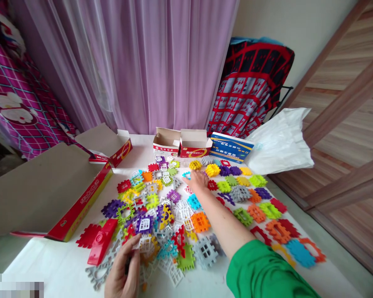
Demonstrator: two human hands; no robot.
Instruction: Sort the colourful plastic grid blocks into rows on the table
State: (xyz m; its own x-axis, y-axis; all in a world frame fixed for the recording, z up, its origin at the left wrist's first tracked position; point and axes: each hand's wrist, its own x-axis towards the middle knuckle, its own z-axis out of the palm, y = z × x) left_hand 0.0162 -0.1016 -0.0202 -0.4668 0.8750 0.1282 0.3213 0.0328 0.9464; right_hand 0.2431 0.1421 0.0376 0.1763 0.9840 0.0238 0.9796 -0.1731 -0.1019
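Observation:
Plastic interlocking pieces in many colours cover the table. My right hand reaches to the middle back, close to a cyan piece and below a yellow piece; its fingertips are too small to make out. At the front left, my left hand is near the pile with curled fingers, beside a white window piece; whether it holds anything is unclear. A purple piece with a white window lies just beyond it. Left of that hand rests a red flat piece.
A large open box stands at the left, a smaller open box behind it. Two small open boxes and a blue box line the back. A white bag is at the back right; grouped pieces lie right.

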